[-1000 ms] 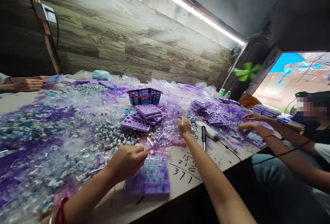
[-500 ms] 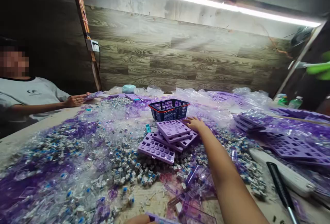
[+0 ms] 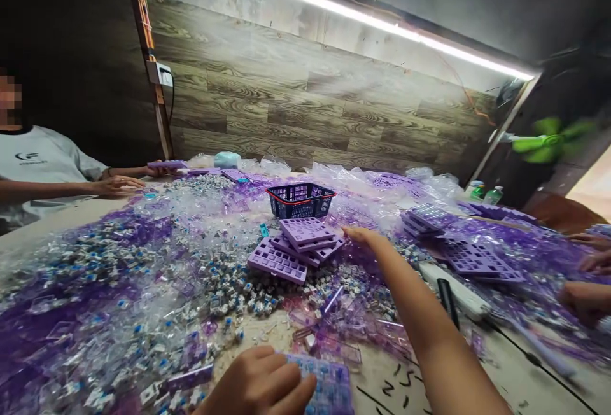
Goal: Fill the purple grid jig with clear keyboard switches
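Note:
My left hand (image 3: 267, 382) is at the bottom centre, its fingers curled over the left side of a light purple keyboard plate (image 3: 329, 380) with rows of pale blue pieces in it. My right hand (image 3: 359, 235) reaches far forward with a finger stretched out, just right of the stacked purple keyboard plates (image 3: 305, 232). It seems to hold nothing, though some of its fingers are hidden. The stacked plates lie askew on heaps of small white and blue key switches (image 3: 238, 294). Behind them stands a dark plastic basket (image 3: 300, 203) with a red handle.
Clear and purple plastic pieces (image 3: 128, 332) spread across the left. At right lie more purple plates (image 3: 470, 256), a white power strip (image 3: 456, 291) and a black handle (image 3: 447, 303). A person's hand (image 3: 119, 186) is at far left; another person's hand (image 3: 585, 300) is at far right.
The view has swung right, bringing in another person's hands and a green fan. My left hand and its plate show more fully. My right hand has drawn slightly away from the stack.

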Demonstrator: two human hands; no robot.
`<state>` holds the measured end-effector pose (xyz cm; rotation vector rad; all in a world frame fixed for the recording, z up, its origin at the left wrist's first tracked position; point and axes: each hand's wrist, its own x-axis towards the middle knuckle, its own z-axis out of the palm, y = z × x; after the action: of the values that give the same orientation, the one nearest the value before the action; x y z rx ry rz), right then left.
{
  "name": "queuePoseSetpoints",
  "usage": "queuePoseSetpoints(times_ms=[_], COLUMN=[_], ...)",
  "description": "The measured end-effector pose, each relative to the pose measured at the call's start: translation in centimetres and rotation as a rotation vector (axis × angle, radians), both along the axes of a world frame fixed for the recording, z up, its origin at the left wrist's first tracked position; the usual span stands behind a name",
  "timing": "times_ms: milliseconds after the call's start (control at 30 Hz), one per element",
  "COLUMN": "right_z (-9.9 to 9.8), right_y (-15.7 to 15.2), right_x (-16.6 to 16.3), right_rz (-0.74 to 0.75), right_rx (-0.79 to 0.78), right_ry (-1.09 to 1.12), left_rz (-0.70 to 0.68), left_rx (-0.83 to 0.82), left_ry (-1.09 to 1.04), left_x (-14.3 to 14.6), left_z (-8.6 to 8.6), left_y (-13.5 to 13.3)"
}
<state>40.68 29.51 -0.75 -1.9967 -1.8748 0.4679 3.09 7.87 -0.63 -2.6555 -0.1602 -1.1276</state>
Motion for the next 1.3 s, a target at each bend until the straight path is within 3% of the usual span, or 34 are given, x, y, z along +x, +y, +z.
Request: queuePoseSetpoints(times_ms=[233, 400, 600, 867, 1100, 1167, 1300], right_z=[1.6, 2.1, 2.6, 5.6, 6.4, 6.4, 6.0], right_y=[-8.4, -12.1, -14.0, -17.3, -19.4, -19.8, -19.7], right_x=[0.0, -0.8, -1.0, -3.0, -3.6, -3.5, -3.9], right_rz=[0.034, 0.032, -0.051, 0.009, 0.032, 0.06, 0.098], right_rx=[-0.106, -0.12, -0.098, -0.159, -0.154, -0.093, 0.058], right_ry=[0.212, 0.292, 0.285, 0.398, 0.576, 0.518, 0.173], left_rz=[0.022, 0.012, 0.016, 0.031, 0.004, -0.004, -0.009], left_rx=[0.028, 0.028, 0.022, 0.009, -0.006, -0.012, -0.029], left_ry=[-0.035, -0.006, 0.007, 0.017, 0.014, 0.009, 0.021], left_x=[0.2, 0.0, -0.2, -0.3, -0.2, -0.2, -0.2], left_z=[0.5, 0.3, 0.1, 0.0, -0.4, -0.5, -0.5], left_y=[-0.7, -0.6, -0.4, -0.2, 0.1, 0.1, 0.2])
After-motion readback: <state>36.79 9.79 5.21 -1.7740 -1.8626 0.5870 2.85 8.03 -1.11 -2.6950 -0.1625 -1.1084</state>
